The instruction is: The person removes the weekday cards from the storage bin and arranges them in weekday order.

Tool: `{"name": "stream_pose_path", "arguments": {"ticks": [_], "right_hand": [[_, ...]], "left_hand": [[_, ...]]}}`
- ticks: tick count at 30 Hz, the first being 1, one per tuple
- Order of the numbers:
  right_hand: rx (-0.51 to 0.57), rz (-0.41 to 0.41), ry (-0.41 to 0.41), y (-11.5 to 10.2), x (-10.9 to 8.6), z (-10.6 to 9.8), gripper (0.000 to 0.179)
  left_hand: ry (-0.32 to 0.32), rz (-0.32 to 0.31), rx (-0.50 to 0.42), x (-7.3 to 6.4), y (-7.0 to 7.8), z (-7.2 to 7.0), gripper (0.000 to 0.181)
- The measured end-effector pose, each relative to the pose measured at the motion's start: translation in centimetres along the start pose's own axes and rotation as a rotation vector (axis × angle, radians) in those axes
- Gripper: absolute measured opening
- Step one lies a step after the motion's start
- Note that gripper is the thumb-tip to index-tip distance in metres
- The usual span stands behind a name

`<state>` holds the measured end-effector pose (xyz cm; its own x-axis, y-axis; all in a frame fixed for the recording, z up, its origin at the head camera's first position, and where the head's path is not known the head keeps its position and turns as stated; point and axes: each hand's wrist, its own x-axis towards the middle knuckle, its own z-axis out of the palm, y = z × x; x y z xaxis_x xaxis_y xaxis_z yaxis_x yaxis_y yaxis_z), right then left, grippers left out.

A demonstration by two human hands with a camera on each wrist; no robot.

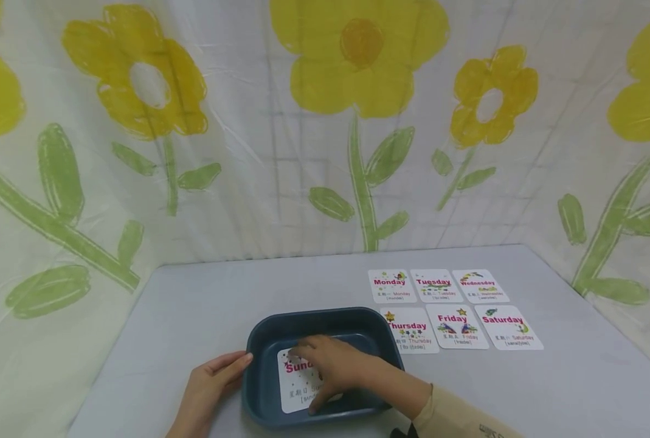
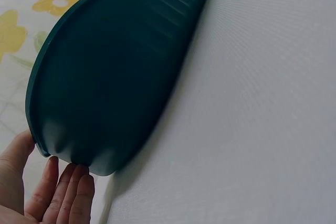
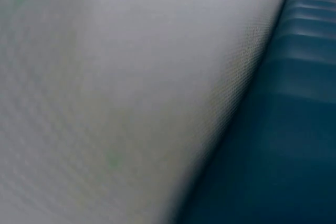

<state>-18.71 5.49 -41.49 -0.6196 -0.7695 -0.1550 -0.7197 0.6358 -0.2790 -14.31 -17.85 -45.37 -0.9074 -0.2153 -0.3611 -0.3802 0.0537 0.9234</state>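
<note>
A dark blue-green plastic tray [image 1: 253,389] with rounded corners sits at the front of the table. My left hand [image 1: 207,386] pinches its left rim, thumb on the edge and fingers against the outer wall, as the left wrist view also shows on the tray [image 2: 105,77]. Inside the tray is a white "Sunday" card [image 1: 294,392]. My right hand [image 1: 335,365] reaches over this card and spans it, fingertips at its top edge and thumb at its bottom edge. The hand covers the card's right part. The right wrist view shows only the tray's ribbed outer wall [image 3: 310,77].
Two rows of white weekday cards lie right of the tray: Monday [image 1: 392,289], Tuesday [image 1: 436,287] and Wednesday [image 1: 479,287] behind, Thursday [image 1: 418,340], Friday [image 1: 456,337] and Saturday [image 1: 513,337] in front. Thursday lies close by the tray's rim. A flower-printed curtain [image 1: 237,182] surrounds the table.
</note>
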Motion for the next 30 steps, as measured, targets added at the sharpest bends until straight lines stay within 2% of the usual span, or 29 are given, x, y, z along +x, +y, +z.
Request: {"name": "stream_pose_path", "arguments": {"ticks": [5, 11, 23, 30], "right_hand": [[-0.029, -0.045, 0.012, -0.15, 0.07, -0.15, 0.081], [-0.002, -0.052, -0.001, -0.21, 0.06, 0.04, 0.075], [-0.02, -0.109, -0.005, -0.21, -0.32, 0.33, 0.07], [0.005, -0.144, -0.038, 0.1, -0.32, 0.23, 0.071]], "left_hand": [[0.009, -0.003, 0.003, 0.02, 0.13, -0.01, 0.07], [0.006, -0.001, 0.007, 0.02, 0.06, -0.03, 0.07], [0.012, -0.004, -0.001, 0.04, 0.02, -0.01, 0.068], [0.015, 0.003, -0.009, 0.07, -0.08, 0.04, 0.068]]}}
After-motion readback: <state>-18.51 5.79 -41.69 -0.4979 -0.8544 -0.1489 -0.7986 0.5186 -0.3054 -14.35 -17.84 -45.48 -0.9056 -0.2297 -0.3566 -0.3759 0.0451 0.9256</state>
